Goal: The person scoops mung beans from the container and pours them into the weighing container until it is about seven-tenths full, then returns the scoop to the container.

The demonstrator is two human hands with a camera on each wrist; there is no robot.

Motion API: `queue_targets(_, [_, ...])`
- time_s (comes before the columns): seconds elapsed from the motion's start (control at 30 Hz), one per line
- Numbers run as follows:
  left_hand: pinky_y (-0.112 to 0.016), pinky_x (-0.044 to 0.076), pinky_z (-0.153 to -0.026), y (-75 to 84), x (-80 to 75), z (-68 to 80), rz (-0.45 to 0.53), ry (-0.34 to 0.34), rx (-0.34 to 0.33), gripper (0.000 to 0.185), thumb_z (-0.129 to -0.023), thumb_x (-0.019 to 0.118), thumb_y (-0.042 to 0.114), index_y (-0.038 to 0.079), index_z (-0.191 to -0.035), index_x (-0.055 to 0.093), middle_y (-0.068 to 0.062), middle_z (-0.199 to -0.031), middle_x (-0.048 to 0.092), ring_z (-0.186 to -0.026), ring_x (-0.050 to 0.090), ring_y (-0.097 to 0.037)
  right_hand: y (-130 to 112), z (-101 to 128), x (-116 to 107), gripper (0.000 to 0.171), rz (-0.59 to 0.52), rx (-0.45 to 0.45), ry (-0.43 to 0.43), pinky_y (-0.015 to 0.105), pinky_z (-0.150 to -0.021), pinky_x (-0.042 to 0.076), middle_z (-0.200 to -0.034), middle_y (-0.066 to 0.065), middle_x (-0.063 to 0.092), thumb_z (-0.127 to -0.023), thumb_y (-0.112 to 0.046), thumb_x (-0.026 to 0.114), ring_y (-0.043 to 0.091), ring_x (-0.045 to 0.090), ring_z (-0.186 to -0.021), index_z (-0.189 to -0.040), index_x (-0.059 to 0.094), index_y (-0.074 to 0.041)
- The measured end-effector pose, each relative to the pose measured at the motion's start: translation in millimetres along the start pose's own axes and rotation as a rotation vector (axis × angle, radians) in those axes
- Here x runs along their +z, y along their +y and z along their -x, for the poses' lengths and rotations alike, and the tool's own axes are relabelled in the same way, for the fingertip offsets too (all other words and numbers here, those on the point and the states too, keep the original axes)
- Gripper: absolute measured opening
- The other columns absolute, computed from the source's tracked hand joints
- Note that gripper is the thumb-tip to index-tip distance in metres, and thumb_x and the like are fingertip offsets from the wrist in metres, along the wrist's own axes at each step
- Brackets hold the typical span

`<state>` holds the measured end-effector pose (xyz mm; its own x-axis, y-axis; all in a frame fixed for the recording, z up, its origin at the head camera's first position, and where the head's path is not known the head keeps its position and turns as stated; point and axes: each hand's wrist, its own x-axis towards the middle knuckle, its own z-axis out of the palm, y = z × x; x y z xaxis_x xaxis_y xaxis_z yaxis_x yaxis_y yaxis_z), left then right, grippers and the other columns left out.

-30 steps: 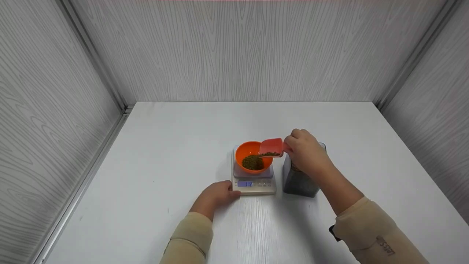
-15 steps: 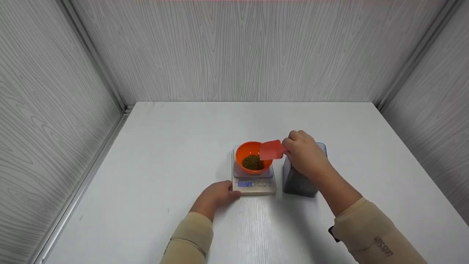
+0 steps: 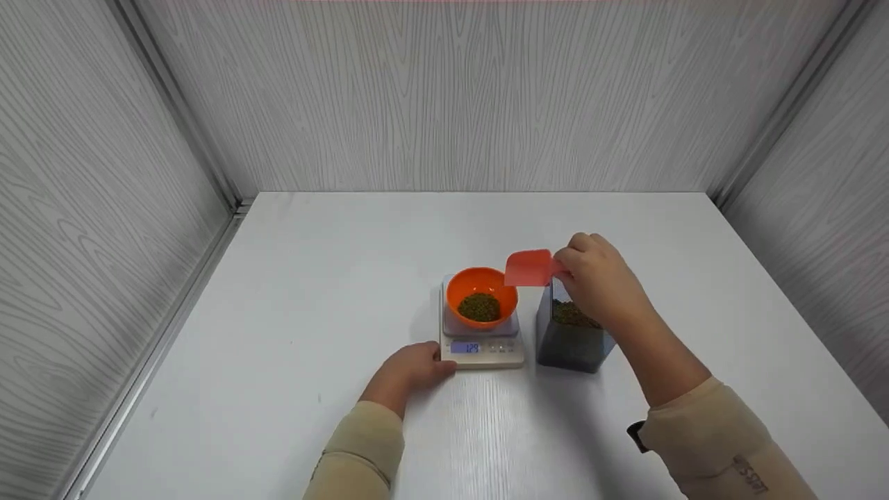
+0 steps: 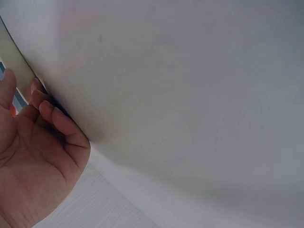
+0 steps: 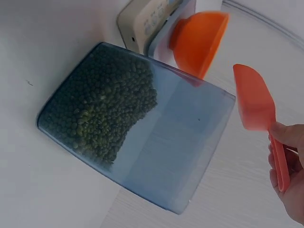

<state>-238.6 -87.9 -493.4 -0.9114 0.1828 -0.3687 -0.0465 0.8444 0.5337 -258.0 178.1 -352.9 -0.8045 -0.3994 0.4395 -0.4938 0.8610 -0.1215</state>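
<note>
My right hand (image 3: 603, 281) pinches the handle of a coral-red scoop (image 3: 529, 268), held over the gap between bowl and bin; the right wrist view shows the thumb along the handle of the scoop (image 5: 256, 99). The orange bowl (image 3: 481, 279) sits on a white digital kitchen scale (image 3: 501, 361) with a lit display. Green beans (image 3: 479, 307) lie in the bowl's bottom. At the scale's front left corner my left hand (image 3: 415, 368) grips the edge, thumb in front; the left wrist view shows its fingers (image 4: 64, 124) curled against the scale's side.
A tall clear bin (image 3: 569, 351) stands right of the scale, under my right forearm. More green beans (image 5: 114, 104) fill its lower part. White table (image 3: 333, 278) surrounds these things, with grey wood-grain panels (image 3: 444, 97) behind and at both sides.
The scoop has tipped over the bowl, then lifted away right and back with my right hand. Beans seen in it earlier no longer show. The display reading has risen. My left hand stays put.
</note>
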Motion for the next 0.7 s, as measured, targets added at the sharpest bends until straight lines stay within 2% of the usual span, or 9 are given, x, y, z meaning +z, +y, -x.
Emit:
queue_targets(0.1, [-0.043, 0.040, -0.086, -0.6, 0.2, -1.4, 0.009, 0.001, 0.013, 0.030, -0.084, 0.058, 0.042, 0.014, -0.094, 0.058, -0.003, -0.089, 0.058, -0.084, 0.051, -0.020, 9, 1, -12, 0.015, -0.017, 0.050, -0.004, 0.036, -0.070, 0.046, -0.082, 0.012, 0.055, -0.075, 0.004, 0.069, 0.025, 0.049, -0.078, -0.089, 0.068, 0.001])
queue_targets(0.43, [-0.044, 0.040, -0.089, 0.5, -1.5, 0.5, 0.010, 0.006, 0.033, 0.035, -0.085, 0.059, 0.042, 0.011, -0.101, 0.059, -0.005, -0.094, 0.059, -0.087, 0.053, -0.022, 33, 11, -44, 0.011, -0.011, 0.183, -0.106, 0.043, -0.069, 0.046, -0.079, 0.017, 0.053, -0.077, 0.007, 0.062, 0.031, 0.050, -0.075, -0.088, 0.065, 0.006])
queue_targets(0.6, [-0.044, 0.039, -0.091, 0.3, -1.2, 0.7, 0.018, 0.006, 0.023, 0.038, -0.085, 0.059, 0.042, 0.011, -0.106, 0.059, -0.006, -0.098, 0.060, -0.090, 0.053, -0.022, 38, 15, -37, 0.011, 0.065, 0.223, -0.232, 0.042, -0.068, 0.046, -0.078, 0.017, 0.054, -0.077, 0.006, 0.060, 0.031, 0.051, -0.074, -0.087, 0.065, 0.007])
queue_targets(0.7, [-0.044, 0.038, -0.093, 0.3, -0.1, 0.4, 0.020, 0.008, 0.020, 0.040, -0.085, 0.059, 0.042, 0.011, -0.108, 0.058, -0.006, -0.100, 0.060, -0.092, 0.053, -0.022, 39, 18, -24, 0.014, 0.136, 0.205, -0.318, 0.042, -0.070, 0.047, -0.081, 0.018, 0.055, -0.075, 0.005, 0.062, 0.032, 0.053, -0.077, -0.089, 0.065, 0.007])
